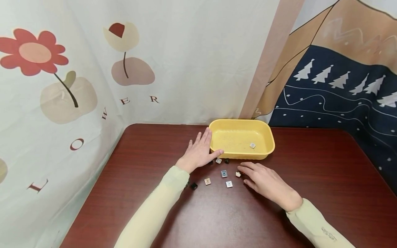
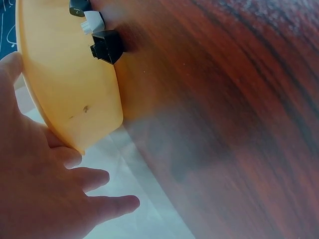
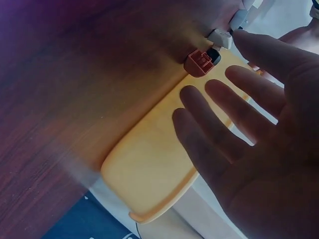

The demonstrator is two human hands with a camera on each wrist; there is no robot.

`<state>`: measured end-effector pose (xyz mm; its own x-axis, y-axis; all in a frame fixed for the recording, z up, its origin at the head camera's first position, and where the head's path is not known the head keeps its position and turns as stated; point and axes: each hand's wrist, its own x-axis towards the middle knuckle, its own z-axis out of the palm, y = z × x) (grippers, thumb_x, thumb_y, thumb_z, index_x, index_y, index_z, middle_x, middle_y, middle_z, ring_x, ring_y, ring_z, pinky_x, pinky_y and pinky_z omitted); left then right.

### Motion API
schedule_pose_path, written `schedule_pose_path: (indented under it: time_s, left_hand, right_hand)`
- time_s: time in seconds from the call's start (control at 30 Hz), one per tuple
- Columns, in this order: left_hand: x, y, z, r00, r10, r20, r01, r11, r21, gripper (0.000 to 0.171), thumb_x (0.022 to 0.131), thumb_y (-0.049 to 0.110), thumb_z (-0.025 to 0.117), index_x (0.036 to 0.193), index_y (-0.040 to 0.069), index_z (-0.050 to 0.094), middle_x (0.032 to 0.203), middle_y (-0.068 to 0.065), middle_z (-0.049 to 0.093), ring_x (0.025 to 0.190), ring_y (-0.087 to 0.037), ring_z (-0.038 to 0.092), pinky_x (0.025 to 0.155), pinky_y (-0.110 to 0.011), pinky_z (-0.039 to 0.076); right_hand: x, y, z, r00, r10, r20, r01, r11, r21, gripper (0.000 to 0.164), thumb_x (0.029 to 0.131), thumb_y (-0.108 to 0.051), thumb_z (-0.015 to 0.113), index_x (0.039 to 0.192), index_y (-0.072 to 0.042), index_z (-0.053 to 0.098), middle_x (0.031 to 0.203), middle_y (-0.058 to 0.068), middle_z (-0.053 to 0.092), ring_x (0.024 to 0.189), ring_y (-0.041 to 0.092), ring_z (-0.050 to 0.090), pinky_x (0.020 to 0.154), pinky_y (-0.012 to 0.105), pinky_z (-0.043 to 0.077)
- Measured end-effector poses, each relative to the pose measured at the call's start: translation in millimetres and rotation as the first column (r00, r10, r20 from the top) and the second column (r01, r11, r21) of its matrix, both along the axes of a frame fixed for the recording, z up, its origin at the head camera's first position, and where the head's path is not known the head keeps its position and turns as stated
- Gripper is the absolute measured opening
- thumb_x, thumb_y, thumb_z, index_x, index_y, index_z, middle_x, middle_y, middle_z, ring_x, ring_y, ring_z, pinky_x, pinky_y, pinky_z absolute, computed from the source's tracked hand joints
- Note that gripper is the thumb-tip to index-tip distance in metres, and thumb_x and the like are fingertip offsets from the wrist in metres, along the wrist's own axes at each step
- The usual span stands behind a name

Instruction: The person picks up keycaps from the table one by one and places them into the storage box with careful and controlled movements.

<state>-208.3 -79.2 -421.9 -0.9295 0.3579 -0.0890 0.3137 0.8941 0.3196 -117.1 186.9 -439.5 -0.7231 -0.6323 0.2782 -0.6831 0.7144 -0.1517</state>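
Observation:
My left hand (image 1: pixel 197 152) rests against the left end of a yellow plastic tub (image 1: pixel 245 156), its fingers spread and its thumb along the front rim. One pale keycap (image 1: pixel 252 145) lies inside the tub. My right hand (image 1: pixel 263 177) hovers in front of the tub with loosely bent fingers. Beside its fingertips are a cream keycap (image 1: pixel 238 174) and a red keycap (image 3: pixel 200 63), which the right wrist view shows hollow side out. Between the hands lie a blue keycap (image 1: pixel 224 174), a white keycap (image 1: pixel 229 184), a beige keycap (image 1: pixel 207 181) and a black keycap (image 1: pixel 193 186).
The keycaps lie on a dark red-brown wooden table (image 1: pixel 211 220). Close to the tub's front wall are another white keycap (image 1: pixel 218 161) and a dark keycap (image 1: pixel 227 161). Behind the table hang a white flower-print curtain (image 1: pixel 192 62) and a navy tree-print cloth (image 1: pixel 335 93).

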Motion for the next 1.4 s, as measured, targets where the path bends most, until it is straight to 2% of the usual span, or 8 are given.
schedule_pose_path:
  time_s: [0.37, 0.73, 1.0, 1.4]
  left_hand:
    - [1.0, 0.1, 0.2, 1.000, -0.004, -0.007, 0.004, 1.000, 0.004, 0.102, 0.099, 0.072, 0.044, 0.167, 0.008, 0.004, 0.174, -0.005, 0.002, 0.157, -0.037, 0.015, 0.119, -0.066, 0.022]
    - [1.6, -0.4, 0.0, 1.000, -0.007, -0.006, 0.007, 1.000, 0.002, 0.102, 0.099, 0.073, 0.043, 0.167, 0.009, 0.004, 0.174, -0.005, 0.001, 0.157, -0.038, 0.015, 0.119, -0.065, 0.022]
    - [0.4, -0.1, -1.5, 1.000, -0.009, -0.005, 0.009, 1.000, 0.014, 0.100, 0.100, 0.070, 0.046, 0.167, 0.008, 0.005, 0.175, -0.006, 0.002, 0.157, -0.038, 0.014, 0.119, -0.066, 0.021]
    - [-1.1, -0.6, -0.7, 1.000, -0.008, -0.003, 0.008, 1.000, -0.005, 0.103, 0.099, 0.075, 0.041, 0.167, 0.009, 0.004, 0.175, -0.006, 0.002, 0.158, -0.037, 0.015, 0.119, -0.065, 0.022]
  right_hand:
    - [0.5, -2.0, 0.4, 0.999, -0.013, 0.045, 0.012, 1.000, 0.018, 0.032, 0.085, -0.003, 0.083, 0.116, -0.010, 0.076, 0.110, 0.000, 0.069, 0.095, 0.018, 0.069, 0.079, 0.037, 0.058]
    - [2.2, 1.5, 2.6, 0.995, -0.007, 0.095, 0.007, 1.000, 0.001, 0.021, 0.086, 0.002, 0.081, 0.101, -0.011, 0.076, 0.092, -0.001, 0.065, 0.079, 0.014, 0.066, 0.065, 0.030, 0.055]
    - [2.1, 4.2, 1.4, 0.993, -0.007, 0.115, 0.009, 1.000, -0.020, 0.019, 0.088, 0.004, 0.078, 0.100, -0.011, 0.075, 0.091, -0.001, 0.065, 0.076, 0.011, 0.064, 0.064, 0.027, 0.055]
    - [1.6, 6.6, 5.5, 0.993, -0.037, 0.113, 0.042, 0.998, -0.049, 0.019, 0.085, 0.001, 0.083, 0.099, -0.011, 0.076, 0.090, -0.003, 0.065, 0.076, 0.009, 0.064, 0.066, 0.026, 0.056]
